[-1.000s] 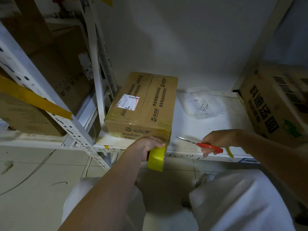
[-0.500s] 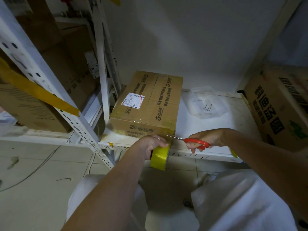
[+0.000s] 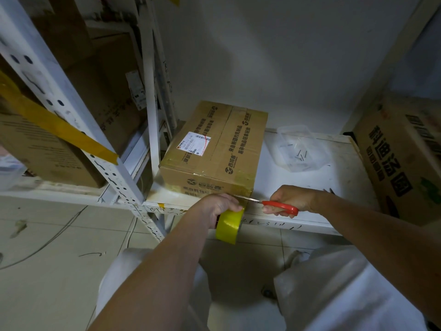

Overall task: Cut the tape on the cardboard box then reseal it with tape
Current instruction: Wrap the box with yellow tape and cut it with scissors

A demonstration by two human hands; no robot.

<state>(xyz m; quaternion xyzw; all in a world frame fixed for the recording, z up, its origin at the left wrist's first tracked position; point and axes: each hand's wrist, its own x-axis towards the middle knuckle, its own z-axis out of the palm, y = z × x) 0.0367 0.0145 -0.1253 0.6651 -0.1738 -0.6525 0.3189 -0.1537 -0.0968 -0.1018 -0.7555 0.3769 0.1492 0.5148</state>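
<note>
My left hand (image 3: 218,206) grips the yellow tape roll (image 3: 230,225); my right hand (image 3: 292,199) holds red-handled scissors (image 3: 274,204), blades touching the brown cardboard box (image 3: 214,161).

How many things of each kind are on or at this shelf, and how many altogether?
Cardboard boxes: 2, the taped box and the printed box at right.
Tape rolls: 1, the yellow roll in the left hand.
Scissors: 1, the red-handled scissors in the right hand.
Clear plastic tubs: 1.
Total: 5.
</note>
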